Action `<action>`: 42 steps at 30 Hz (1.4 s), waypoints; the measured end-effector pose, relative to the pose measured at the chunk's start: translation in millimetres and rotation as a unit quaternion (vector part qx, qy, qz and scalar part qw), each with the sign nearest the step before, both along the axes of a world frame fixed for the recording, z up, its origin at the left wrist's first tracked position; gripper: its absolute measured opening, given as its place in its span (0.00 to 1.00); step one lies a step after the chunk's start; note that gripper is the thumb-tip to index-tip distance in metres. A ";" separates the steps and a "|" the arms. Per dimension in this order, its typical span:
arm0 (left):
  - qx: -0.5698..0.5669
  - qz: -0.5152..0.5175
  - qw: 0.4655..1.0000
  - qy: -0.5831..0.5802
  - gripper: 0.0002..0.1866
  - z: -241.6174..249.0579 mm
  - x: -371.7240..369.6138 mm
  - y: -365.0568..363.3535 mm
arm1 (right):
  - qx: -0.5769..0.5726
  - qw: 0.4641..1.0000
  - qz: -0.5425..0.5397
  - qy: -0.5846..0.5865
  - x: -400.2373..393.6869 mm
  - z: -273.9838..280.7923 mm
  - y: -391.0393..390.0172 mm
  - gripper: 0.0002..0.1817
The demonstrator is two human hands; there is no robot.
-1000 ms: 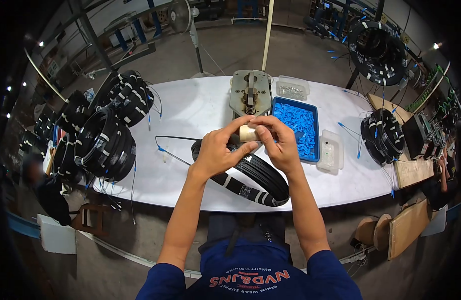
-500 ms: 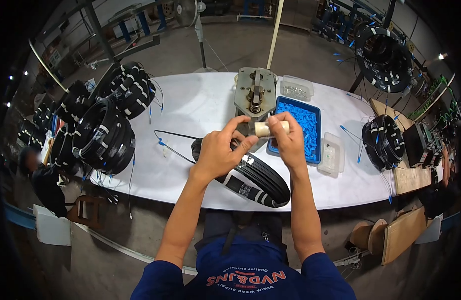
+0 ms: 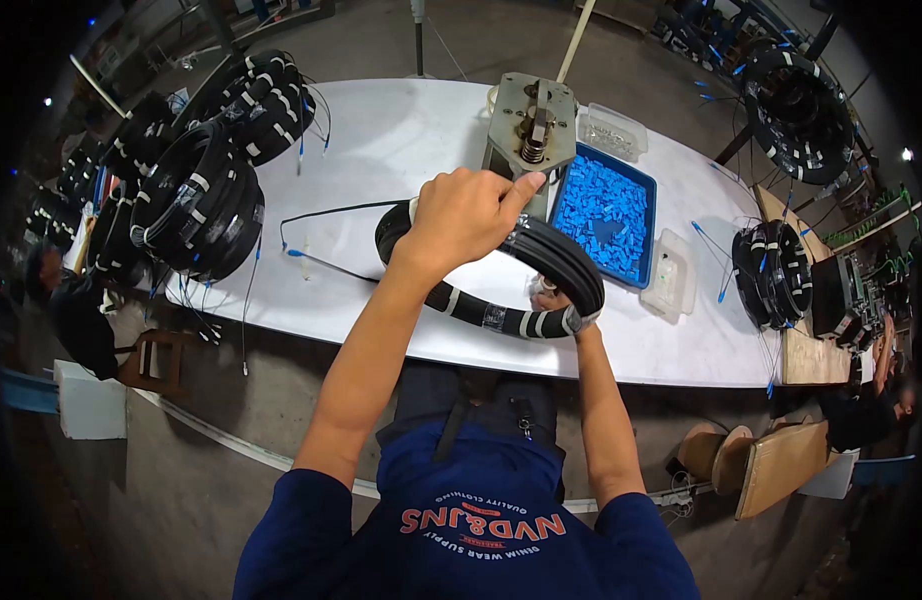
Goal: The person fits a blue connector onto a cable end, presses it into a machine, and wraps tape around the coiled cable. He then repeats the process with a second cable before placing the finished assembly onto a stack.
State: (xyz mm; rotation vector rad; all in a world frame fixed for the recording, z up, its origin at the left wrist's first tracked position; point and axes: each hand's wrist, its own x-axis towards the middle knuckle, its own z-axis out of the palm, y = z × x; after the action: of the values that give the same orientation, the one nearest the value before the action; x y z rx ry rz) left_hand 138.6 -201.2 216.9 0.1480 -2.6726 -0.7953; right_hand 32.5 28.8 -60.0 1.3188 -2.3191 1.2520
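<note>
A black cable coil (image 3: 494, 318) with white and clear tape bands is tilted up over the table in front of me. My left hand (image 3: 466, 218) is closed on its upper rim, beside the metal press (image 3: 531, 120). Lower down, my right hand (image 3: 553, 297) is at the coil's right end, partly hidden behind and inside the ring; the fingers are mostly covered and I cannot make out what they hold. From the coil's left side, a cable with a blue connector (image 3: 295, 253) lies on the white table.
A blue tray (image 3: 649, 235) of blue connectors stands right of the press, with clear containers (image 3: 671, 275) near it. Coils (image 3: 196, 205) hang at the left, others (image 3: 771, 270) at the right. People (image 3: 86, 320) are at both sides.
The cream tape roll is no longer visible between my hands. My left hand has moved onto the coil's rim, my right hand has dropped to its right end, and the coil is raised. The view has shifted.
</note>
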 end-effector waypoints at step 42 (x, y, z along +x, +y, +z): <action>0.279 0.272 0.904 0.175 0.57 -255.8 85.5 -49.9 | -0.189 0.953 -0.106 -0.211 66.2 129.2 12.8 0.22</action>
State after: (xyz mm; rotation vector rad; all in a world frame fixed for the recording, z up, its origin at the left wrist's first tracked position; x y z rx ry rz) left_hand 224.2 -251.1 -38.8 0.7718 -1.8586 -1.2201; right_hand 98.7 41.5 69.1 0.7094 -2.2278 1.9259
